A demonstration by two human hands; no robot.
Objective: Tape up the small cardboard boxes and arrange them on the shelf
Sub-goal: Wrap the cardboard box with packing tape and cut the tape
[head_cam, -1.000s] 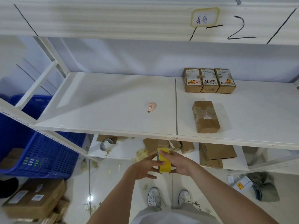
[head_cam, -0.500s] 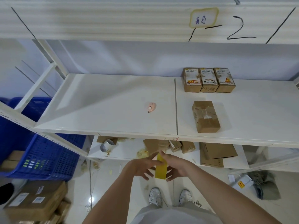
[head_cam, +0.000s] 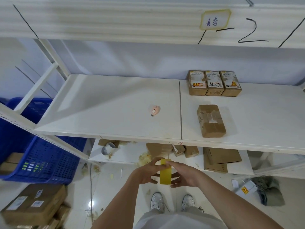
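Head view: I hold the yellow tape roll [head_cam: 165,171] between both hands below the shelf's front edge [head_cam: 148,138] — my left hand [head_cam: 146,172] and right hand [head_cam: 183,175] each curl fingers round it, and since a second ago I have turned it edge-on and shifted my fingertips to its top, so I judge I am hunting for the loose end before taping. The untaped box [head_cam: 211,120] lies flat near the front right of the shelf, well apart from the three finished boxes [head_cam: 214,83] lined against the back wall — open white board stretches left of it, broken only by the small pink cutter [head_cam: 154,110].
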